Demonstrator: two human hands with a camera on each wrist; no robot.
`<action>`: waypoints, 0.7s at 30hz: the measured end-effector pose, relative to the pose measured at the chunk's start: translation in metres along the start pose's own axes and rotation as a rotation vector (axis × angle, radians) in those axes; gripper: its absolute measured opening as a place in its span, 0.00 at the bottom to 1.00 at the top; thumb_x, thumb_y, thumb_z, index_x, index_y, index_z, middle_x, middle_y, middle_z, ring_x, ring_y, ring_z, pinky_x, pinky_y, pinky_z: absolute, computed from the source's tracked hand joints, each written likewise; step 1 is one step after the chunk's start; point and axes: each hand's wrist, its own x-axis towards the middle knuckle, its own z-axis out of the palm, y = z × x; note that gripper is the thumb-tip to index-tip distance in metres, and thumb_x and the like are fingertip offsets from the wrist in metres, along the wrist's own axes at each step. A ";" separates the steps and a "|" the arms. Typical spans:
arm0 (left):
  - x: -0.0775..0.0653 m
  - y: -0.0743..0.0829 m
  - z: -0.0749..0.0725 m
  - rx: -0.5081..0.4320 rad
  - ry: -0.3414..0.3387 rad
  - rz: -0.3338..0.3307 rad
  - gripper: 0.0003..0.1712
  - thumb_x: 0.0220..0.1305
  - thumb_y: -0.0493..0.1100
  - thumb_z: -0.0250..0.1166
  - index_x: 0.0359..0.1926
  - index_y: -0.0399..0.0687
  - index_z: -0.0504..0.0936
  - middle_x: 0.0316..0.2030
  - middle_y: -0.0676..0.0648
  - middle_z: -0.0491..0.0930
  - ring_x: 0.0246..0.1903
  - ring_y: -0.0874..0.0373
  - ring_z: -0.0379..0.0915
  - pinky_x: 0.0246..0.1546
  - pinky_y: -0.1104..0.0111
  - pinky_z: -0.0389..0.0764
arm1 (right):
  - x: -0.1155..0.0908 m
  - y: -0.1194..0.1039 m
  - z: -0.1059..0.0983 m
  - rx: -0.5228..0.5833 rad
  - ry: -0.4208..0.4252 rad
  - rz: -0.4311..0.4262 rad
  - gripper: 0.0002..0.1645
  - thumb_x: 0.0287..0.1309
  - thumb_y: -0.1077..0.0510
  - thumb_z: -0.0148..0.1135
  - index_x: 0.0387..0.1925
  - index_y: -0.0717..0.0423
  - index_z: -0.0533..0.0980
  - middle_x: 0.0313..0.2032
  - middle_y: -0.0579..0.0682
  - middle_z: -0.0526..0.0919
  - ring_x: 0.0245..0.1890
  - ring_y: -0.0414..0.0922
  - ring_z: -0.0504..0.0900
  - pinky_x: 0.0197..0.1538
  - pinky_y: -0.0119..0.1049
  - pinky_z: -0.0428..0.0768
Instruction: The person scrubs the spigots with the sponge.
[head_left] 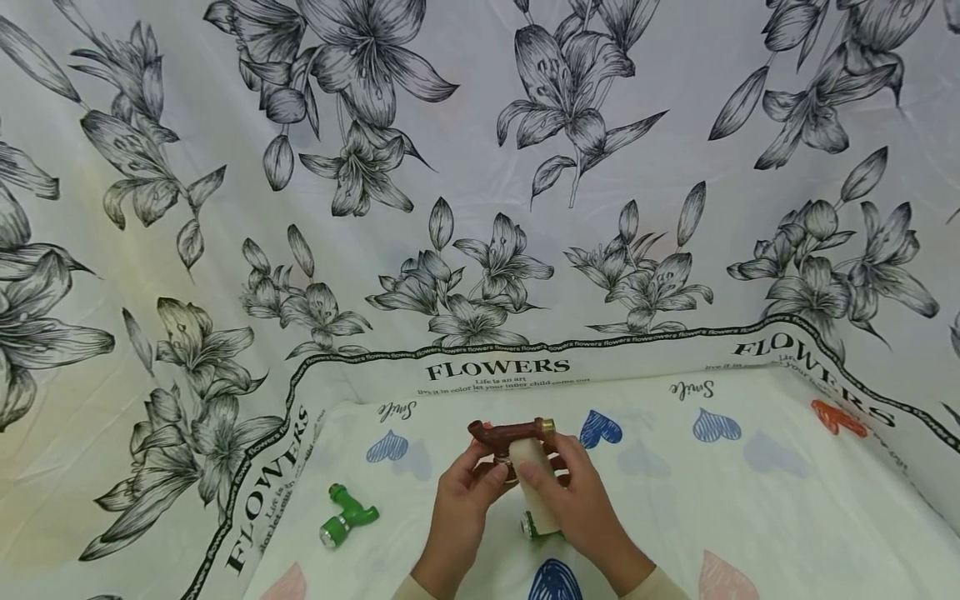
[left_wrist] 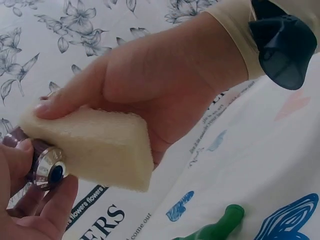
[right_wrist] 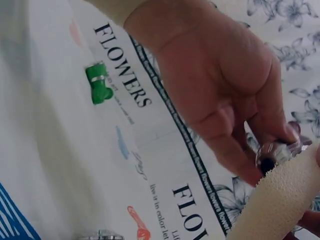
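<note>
Brown faucet (head_left: pixel 504 435): held above white cloth (head_left: pixel 675 517), toward far edge. Left hand (head_left: pixel 463 504): fingers clamped on its knob (left_wrist: pixel 48 167). Right hand (head_left: pixel 588 512): clamped on cream sponge (left_wrist: pixel 110 150). Advisable: firm knob grip, light sponge pressure.

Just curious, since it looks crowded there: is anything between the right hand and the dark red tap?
Yes: the cream sponge, held in the right hand, sits between its palm and the dark red tap. Nothing else visible does; whether hidden fingers touch the tap, I can't tell.
</note>
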 end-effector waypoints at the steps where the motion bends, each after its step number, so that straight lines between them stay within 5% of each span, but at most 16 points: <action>1: 0.000 0.000 0.000 -0.007 -0.017 0.002 0.24 0.79 0.34 0.66 0.71 0.32 0.77 0.63 0.34 0.79 0.56 0.45 0.84 0.60 0.52 0.84 | 0.001 0.002 -0.001 0.006 0.003 0.005 0.26 0.73 0.46 0.72 0.68 0.47 0.80 0.56 0.49 0.77 0.49 0.49 0.79 0.44 0.39 0.83; 11: -0.003 0.002 0.003 -0.052 -0.070 -0.053 0.23 0.81 0.35 0.64 0.69 0.28 0.77 0.59 0.34 0.82 0.56 0.46 0.86 0.59 0.53 0.85 | 0.001 0.010 -0.005 0.030 0.004 0.039 0.28 0.74 0.46 0.72 0.70 0.45 0.80 0.58 0.49 0.78 0.50 0.49 0.78 0.46 0.39 0.82; 17: 0.000 0.005 0.010 0.122 0.100 -0.045 0.19 0.75 0.36 0.71 0.63 0.35 0.85 0.51 0.39 0.86 0.53 0.48 0.83 0.56 0.61 0.87 | -0.003 0.008 0.000 0.046 -0.016 0.077 0.30 0.74 0.44 0.71 0.72 0.47 0.79 0.58 0.49 0.77 0.51 0.48 0.77 0.49 0.40 0.82; 21: 0.001 0.004 0.011 0.201 0.211 -0.046 0.22 0.76 0.34 0.69 0.66 0.39 0.76 0.51 0.42 0.88 0.53 0.49 0.83 0.54 0.67 0.85 | -0.007 0.003 0.002 0.022 -0.059 0.047 0.27 0.74 0.44 0.72 0.69 0.43 0.79 0.57 0.47 0.76 0.52 0.49 0.78 0.50 0.43 0.81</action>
